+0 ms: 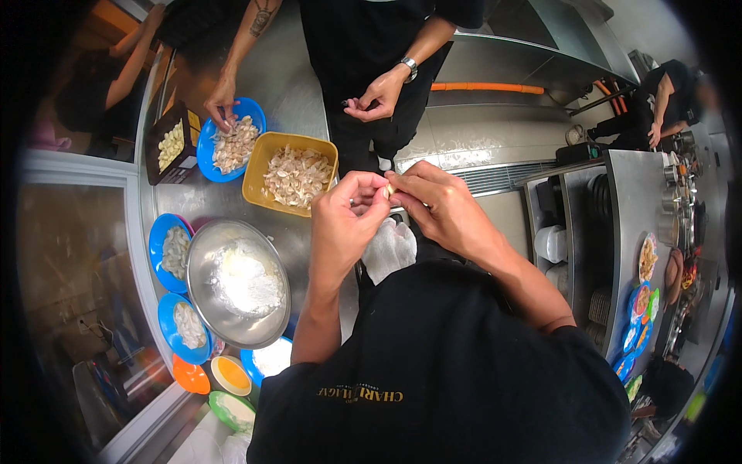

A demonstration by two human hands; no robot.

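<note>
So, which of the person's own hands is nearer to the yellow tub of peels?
Left. The left hand is just right of the yellow tub, close to its lower right corner. The right hand is farther right, beyond the left one; both pinch a small pale piece.

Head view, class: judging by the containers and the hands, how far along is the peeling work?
Done: the yellow rectangular tub and the blue round plate already hold heaps of pale peelings. In hand: the left hand and right hand pinch one small pale piece between them. Left: I cannot tell how many unpeeled pieces remain; the dark box holds pale pieces.
</note>
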